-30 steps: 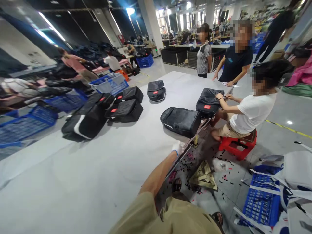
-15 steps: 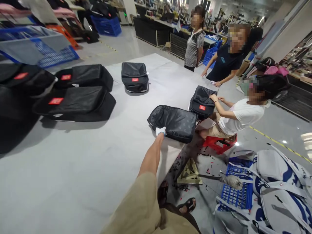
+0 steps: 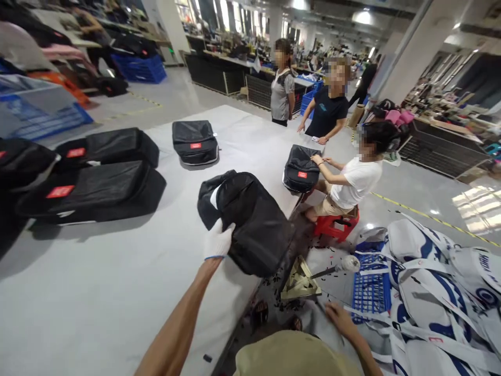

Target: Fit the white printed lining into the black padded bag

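Observation:
My left hand [image 3: 219,239], in a white glove with a blue cuff, is closed on the near left edge of a black backpack [image 3: 258,222]. The backpack lies tilted across the right edge of the white-covered table [image 3: 129,282], its lower end jutting past that edge. A white strip shows near its top. My bare right hand [image 3: 340,317] hangs low, off the table, right of a dustpan [image 3: 299,282]. Its fingers are blurred, and I cannot tell whether they hold anything.
More black backpacks [image 3: 117,190] lie at the left, and another black backpack [image 3: 195,142] stands farther back. A seated co-worker [image 3: 352,177] handles a black backpack [image 3: 301,166]; two people stand behind. White-and-blue bags [image 3: 426,292] and a blue crate [image 3: 370,282] fill the right floor.
The backpack under my left hand has turned and come nearer, away from the co-worker's bag. My left hand now grips its left edge. My right hand has come into view.

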{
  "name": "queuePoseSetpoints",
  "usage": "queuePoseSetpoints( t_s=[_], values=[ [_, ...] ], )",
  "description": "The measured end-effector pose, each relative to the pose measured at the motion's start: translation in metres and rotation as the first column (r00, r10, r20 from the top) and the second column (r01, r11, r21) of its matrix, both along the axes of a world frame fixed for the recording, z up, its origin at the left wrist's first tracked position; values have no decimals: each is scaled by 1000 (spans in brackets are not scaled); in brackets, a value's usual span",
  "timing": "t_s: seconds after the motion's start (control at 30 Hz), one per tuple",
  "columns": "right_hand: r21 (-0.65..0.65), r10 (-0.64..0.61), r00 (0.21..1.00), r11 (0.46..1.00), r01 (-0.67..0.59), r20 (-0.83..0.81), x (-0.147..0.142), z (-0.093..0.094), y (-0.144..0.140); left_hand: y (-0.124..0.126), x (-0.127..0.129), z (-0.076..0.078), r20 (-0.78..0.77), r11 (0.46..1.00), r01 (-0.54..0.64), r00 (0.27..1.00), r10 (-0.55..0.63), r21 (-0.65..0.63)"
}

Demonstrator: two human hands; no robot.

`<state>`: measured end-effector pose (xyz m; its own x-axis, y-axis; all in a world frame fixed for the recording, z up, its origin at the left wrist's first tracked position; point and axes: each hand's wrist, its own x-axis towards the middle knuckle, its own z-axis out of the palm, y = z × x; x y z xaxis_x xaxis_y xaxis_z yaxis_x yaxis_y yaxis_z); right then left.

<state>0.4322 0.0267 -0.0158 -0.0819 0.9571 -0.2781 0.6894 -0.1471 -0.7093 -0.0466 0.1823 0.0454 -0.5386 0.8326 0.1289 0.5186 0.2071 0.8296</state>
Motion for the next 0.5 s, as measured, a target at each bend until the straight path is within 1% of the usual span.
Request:
queuePoseSetpoints(
  t_s=[0.03, 0.07, 0.1, 0.13, 0.17, 0.2, 0.27, 0.3, 0.33, 0.37, 0.4, 0.43, 0.47, 0.5],
  values=[
    [9, 6, 999, 1000, -6, -39, 3, -1, 11, -15, 4, 8, -140, 999, 35, 990, -35, -2],
    [38, 11, 996, 999, -8, -87, 3, 2, 27, -32, 9, 12, -275, 998, 62, 959, -64, -19],
    [93, 19, 990, 996, -6, -137, -1, 9, 46, -51, 15, 13, -377, 996, 73, 922, -83, -41],
    [164, 36, 982, 986, -5, -186, -8, 22, 68, -70, 21, 11, -443, 996, 73, 892, -90, -55],
    [255, 64, 972, 967, -5, -226, -17, 38, 89, -90, 27, 6, -472, 996, 62, 878, -84, -60],
    [354, 118, 967, 935, -31, -226, -28, 58, 107, -110, 33, 0, -469, 997, 48, 880, -71, -61],
    [507, 253, 955, 850, -144, -154, -53, 99, 134, -150, 41, -10, -402, 995, 64, 911, -88, -74],
    [557, 325, 942, 799, -225, -86, -66, 118, 140, -168, 45, -14, -354, 992, 94, 927, -119, -87],
    [594, 412, 911, 736, -327, -9, -79, 134, 143, -186, 48, -16, -303, 986, 130, 940, -155, -101],
    [613, 491, 868, 665, -426, 70, -92, 147, 141, -202, 51, -16, -251, 980, 160, 950, -185, -114],
    [618, 555, 819, 596, -513, 145, -104, 157, 137, -216, 54, -16, -208, 978, 168, 959, -191, -122],
    [612, 595, 776, 538, -580, 212, -116, 163, 130, -229, 58, -15, -180, 982, 146, 970, -166, -123],
    [600, 609, 746, 500, -624, 269, -128, 167, 123, -239, 63, -14, -174, 990, 89, 979, -108, -113],
    [584, 600, 735, 489, -648, 314, -140, 169, 115, -248, 67, -14, -187, 996, 12, 982, -29, -89]
  ],
)
